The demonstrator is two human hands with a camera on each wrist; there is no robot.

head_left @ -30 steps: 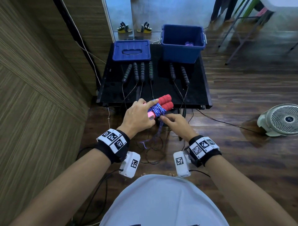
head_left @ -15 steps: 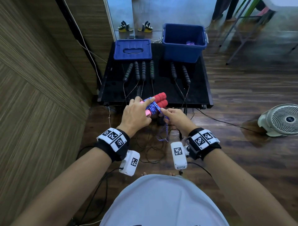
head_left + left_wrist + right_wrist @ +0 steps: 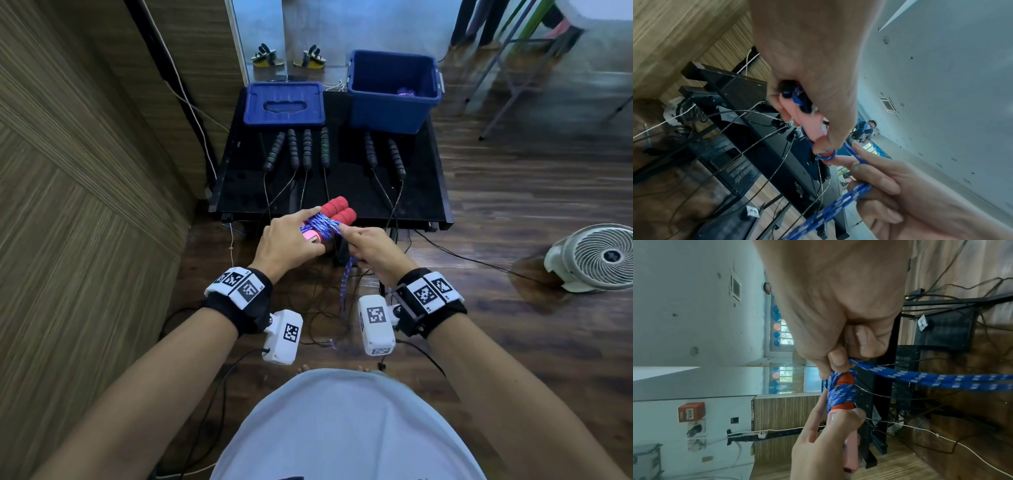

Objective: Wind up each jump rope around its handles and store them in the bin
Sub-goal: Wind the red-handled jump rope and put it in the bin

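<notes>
Above desk (image 3: 424, 192) front edge: red foam handles (image 3: 339, 210), paired, gripped by left hand (image 3: 287, 245), long axis pointing up-right toward blue bin (image 3: 394, 92). Braided blue rope (image 3: 320, 224), soft and limp, pinched by right hand (image 3: 373, 251); best held taut near the coil.

From the head we look forward and down over the black table (image 3: 424, 192). From each wrist we look along the hand, tilted and very near. All three views share the blue rope (image 3: 322, 222) (image 3: 851, 151) (image 3: 840, 394) at the table's near edge.
</notes>
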